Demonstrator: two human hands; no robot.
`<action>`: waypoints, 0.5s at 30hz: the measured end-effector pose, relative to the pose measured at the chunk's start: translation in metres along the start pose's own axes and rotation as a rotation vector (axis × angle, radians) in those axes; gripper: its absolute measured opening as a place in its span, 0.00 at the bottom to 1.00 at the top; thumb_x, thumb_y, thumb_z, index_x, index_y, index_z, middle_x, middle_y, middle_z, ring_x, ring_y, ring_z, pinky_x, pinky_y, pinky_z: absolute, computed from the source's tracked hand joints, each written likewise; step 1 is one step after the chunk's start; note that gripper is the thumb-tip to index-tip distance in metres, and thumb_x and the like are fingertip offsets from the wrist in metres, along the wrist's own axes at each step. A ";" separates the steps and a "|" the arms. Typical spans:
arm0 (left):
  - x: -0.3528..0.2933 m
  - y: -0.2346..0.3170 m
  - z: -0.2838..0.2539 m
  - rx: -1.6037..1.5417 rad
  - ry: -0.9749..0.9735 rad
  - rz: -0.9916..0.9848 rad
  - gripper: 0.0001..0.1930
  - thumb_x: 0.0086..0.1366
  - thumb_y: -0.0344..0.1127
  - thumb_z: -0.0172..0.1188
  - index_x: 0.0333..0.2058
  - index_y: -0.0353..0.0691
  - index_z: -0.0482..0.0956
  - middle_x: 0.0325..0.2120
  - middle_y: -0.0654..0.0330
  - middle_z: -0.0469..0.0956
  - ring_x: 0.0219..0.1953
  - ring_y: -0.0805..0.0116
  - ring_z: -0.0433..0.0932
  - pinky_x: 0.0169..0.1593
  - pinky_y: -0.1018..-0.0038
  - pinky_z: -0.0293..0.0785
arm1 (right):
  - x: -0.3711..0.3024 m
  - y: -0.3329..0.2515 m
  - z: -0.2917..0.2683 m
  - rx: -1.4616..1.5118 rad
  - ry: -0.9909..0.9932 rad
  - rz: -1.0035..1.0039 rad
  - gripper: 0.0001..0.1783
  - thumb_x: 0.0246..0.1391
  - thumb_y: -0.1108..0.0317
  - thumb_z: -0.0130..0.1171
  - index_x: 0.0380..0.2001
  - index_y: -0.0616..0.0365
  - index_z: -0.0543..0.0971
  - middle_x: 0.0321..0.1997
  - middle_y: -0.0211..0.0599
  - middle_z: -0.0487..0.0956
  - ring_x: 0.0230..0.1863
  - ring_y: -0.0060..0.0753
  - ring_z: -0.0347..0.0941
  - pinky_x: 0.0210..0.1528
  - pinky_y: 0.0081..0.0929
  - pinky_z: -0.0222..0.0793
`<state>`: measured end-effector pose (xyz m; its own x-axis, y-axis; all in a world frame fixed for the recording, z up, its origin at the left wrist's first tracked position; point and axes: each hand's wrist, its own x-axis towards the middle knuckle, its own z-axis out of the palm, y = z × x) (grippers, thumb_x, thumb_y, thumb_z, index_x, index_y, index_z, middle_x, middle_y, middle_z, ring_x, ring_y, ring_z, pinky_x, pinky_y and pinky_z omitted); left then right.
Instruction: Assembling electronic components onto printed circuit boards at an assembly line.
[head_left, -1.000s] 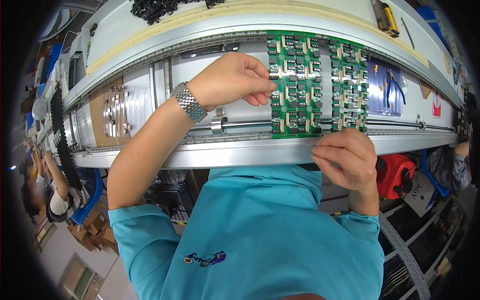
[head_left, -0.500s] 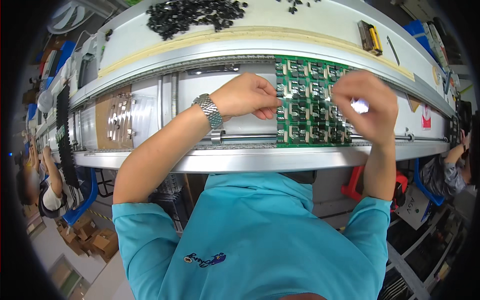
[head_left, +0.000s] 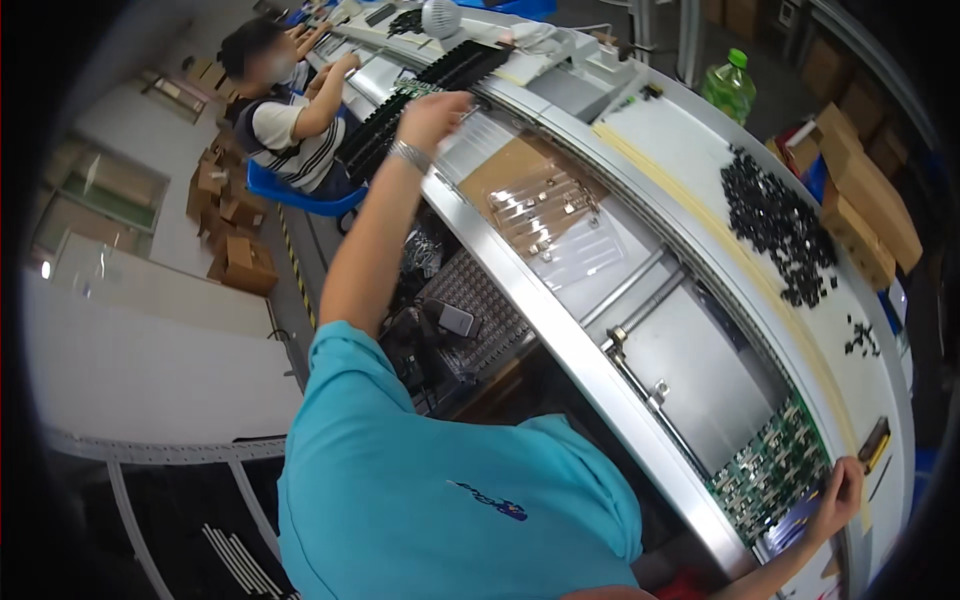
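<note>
My left hand (head_left: 432,118), with a metal watch (head_left: 410,155) at its wrist, reaches far left along the line. It is beside a green circuit board (head_left: 412,87) lying between black toothed racks (head_left: 465,64). Its fingers are bent and partly hidden, and contact with that board cannot be made out. At the lower right, my right hand (head_left: 842,492) is closed by the end of a green circuit-board panel (head_left: 765,465) on the rails. Anything between its fingers is too small to see. A shiny bluish-purple patch (head_left: 795,520) shows beside that hand.
Metal rails (head_left: 560,320) run diagonally. Clear plastic pieces (head_left: 545,210) lie between them on brown board. Black parts (head_left: 770,220) are heaped on the far white shelf, near a yellow-black cutter (head_left: 876,440). A co-worker (head_left: 285,120) sits at the upper left.
My view has swung left. My left hand has moved from the panel's left edge far left to the black racks. My right hand stays near the panel, now lower at its end.
</note>
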<state>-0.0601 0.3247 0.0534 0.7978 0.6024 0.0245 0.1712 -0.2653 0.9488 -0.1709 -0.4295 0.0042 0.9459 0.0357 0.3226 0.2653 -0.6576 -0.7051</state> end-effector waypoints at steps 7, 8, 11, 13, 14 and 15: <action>0.113 -0.027 -0.100 0.015 0.077 -0.269 0.08 0.66 0.39 0.67 0.32 0.40 0.84 0.22 0.65 0.80 0.19 0.79 0.69 0.24 0.82 0.63 | 0.002 0.030 -0.021 -0.010 0.127 0.102 0.12 0.70 0.68 0.55 0.46 0.65 0.81 0.39 0.31 0.78 0.37 0.22 0.68 0.43 0.16 0.63; 0.127 -0.031 -0.105 0.024 0.076 -0.306 0.08 0.66 0.39 0.66 0.31 0.41 0.83 0.21 0.65 0.79 0.18 0.79 0.68 0.23 0.83 0.61 | 0.000 0.036 -0.023 0.024 0.173 0.168 0.12 0.70 0.67 0.55 0.47 0.64 0.82 0.37 0.29 0.78 0.34 0.20 0.67 0.40 0.15 0.61; 0.154 -0.046 -0.115 0.059 0.074 -0.419 0.10 0.67 0.40 0.65 0.28 0.43 0.82 0.18 0.67 0.76 0.16 0.80 0.64 0.20 0.83 0.56 | -0.008 0.054 -0.027 0.096 0.273 0.302 0.14 0.70 0.64 0.56 0.48 0.62 0.83 0.34 0.25 0.77 0.29 0.16 0.63 0.34 0.13 0.57; 0.168 -0.052 -0.133 0.086 0.087 -0.499 0.12 0.67 0.40 0.65 0.25 0.45 0.81 0.16 0.69 0.74 0.14 0.81 0.62 0.19 0.83 0.53 | -0.007 0.070 -0.027 0.108 0.296 0.314 0.14 0.70 0.63 0.56 0.49 0.61 0.83 0.32 0.22 0.76 0.27 0.14 0.59 0.31 0.13 0.53; 0.178 -0.057 -0.137 0.097 0.086 -0.540 0.13 0.68 0.41 0.64 0.24 0.45 0.80 0.15 0.69 0.73 0.13 0.81 0.60 0.18 0.83 0.52 | -0.007 0.073 -0.029 0.107 0.311 0.321 0.15 0.70 0.63 0.56 0.50 0.60 0.84 0.30 0.21 0.75 0.26 0.13 0.57 0.29 0.12 0.51; 0.188 -0.061 -0.140 0.109 0.088 -0.583 0.14 0.68 0.41 0.64 0.23 0.46 0.80 0.14 0.70 0.72 0.12 0.82 0.59 0.17 0.83 0.50 | -0.007 0.075 -0.031 0.108 0.324 0.328 0.15 0.70 0.62 0.57 0.51 0.60 0.84 0.29 0.19 0.75 0.25 0.12 0.55 0.28 0.12 0.49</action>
<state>-0.0014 0.5596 0.0439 0.5047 0.7306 -0.4599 0.6281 0.0547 0.7762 -0.1636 -0.5024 -0.0320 0.8805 -0.4087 0.2402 -0.0035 -0.5122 -0.8589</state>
